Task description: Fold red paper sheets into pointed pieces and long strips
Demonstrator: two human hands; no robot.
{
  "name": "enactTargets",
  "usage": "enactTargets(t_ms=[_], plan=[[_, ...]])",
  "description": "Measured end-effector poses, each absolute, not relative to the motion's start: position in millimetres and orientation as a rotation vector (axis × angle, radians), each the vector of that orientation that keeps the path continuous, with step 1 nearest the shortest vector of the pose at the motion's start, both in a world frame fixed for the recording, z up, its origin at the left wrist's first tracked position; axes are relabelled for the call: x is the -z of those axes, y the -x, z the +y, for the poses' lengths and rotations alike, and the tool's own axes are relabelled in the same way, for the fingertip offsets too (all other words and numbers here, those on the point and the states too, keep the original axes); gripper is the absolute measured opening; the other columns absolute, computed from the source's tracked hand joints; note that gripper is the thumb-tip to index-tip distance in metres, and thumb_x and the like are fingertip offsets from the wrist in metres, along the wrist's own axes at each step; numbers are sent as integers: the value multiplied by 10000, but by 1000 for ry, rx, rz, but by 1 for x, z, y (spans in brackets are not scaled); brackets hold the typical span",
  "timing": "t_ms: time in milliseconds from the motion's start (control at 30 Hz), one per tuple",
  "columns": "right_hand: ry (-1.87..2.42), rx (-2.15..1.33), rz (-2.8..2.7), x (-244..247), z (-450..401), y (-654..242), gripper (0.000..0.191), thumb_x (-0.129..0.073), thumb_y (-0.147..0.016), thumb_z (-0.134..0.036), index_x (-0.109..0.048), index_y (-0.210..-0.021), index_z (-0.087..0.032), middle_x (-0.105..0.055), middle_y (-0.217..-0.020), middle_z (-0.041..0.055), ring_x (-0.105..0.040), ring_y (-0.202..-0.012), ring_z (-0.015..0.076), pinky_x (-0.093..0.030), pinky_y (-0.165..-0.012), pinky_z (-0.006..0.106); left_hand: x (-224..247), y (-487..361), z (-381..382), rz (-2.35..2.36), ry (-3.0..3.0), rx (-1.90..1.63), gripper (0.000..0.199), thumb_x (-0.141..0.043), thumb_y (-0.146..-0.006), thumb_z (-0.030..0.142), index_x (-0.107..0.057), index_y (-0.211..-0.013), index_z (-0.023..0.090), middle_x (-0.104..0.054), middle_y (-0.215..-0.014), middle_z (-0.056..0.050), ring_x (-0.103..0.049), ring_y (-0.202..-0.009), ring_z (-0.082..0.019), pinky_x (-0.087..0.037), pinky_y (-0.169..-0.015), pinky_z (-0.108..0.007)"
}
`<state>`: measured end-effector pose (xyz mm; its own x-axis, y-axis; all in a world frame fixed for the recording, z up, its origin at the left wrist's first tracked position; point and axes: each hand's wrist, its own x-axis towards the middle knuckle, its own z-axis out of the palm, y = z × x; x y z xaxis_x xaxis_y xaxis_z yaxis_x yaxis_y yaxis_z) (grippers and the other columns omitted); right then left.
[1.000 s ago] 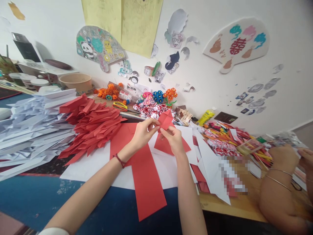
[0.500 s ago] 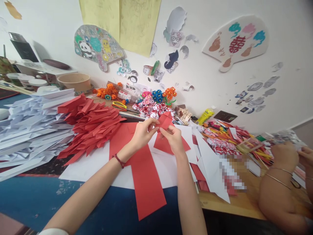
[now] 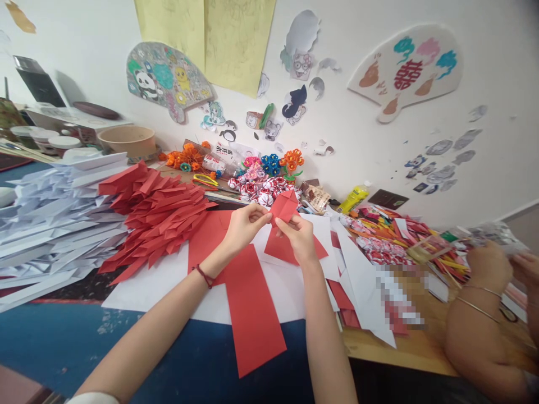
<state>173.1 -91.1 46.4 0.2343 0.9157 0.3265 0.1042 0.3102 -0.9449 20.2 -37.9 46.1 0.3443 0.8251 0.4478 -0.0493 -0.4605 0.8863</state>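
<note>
A small folded red paper [image 3: 285, 206] with a pointed top is held up between my two hands. My left hand [image 3: 245, 226] pinches its left edge between thumb and fingers. Closed around its lower right side is my right hand [image 3: 297, 233], the thumb lying on the front. Behind and below the hands rests a flat red sheet [image 3: 280, 250] on white paper [image 3: 168, 286]. A long red strip [image 3: 255, 314] lies between my forearms and hangs past the white paper's front edge.
Piles of folded white paper [image 3: 59, 224] and folded red paper [image 3: 160, 216] stand at the left. Paper flowers [image 3: 267, 188] line the wall. At the right, another person's hands [image 3: 490, 269] work beside colourful strips [image 3: 442, 249].
My left hand has shifted slightly, its fingers lower against the paper's left edge, and more of the folded paper's front shows. The other person's hands have moved a little.
</note>
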Motion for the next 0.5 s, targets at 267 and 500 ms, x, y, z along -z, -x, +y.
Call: enactTargets(t_ms=[267, 500], plan=[[1122, -742, -1221, -46, -90, -172, 267, -703, -750, -429, -656, -740, -166, -609, -623, 4, -537, -561, 129, -446, -570, 271, -42, -22, -35, 646, -1643, -1236, 263, -600, -834, 402, -639, -813, 143, -672, -719, -43, -561, -595, -107, -437, -533, -215], [1110, -706, -1201, -46, -90, -172, 243, -701, -750, -403, -628, -692, -179, -599, -596, -6, -530, -544, 126, -452, -568, 270, -45, -19, -37, 636, -1767, -1099, 308, -566, -851, 440, -659, -814, 149, -705, -786, -62, -594, -635, -126, -463, -563, -228]])
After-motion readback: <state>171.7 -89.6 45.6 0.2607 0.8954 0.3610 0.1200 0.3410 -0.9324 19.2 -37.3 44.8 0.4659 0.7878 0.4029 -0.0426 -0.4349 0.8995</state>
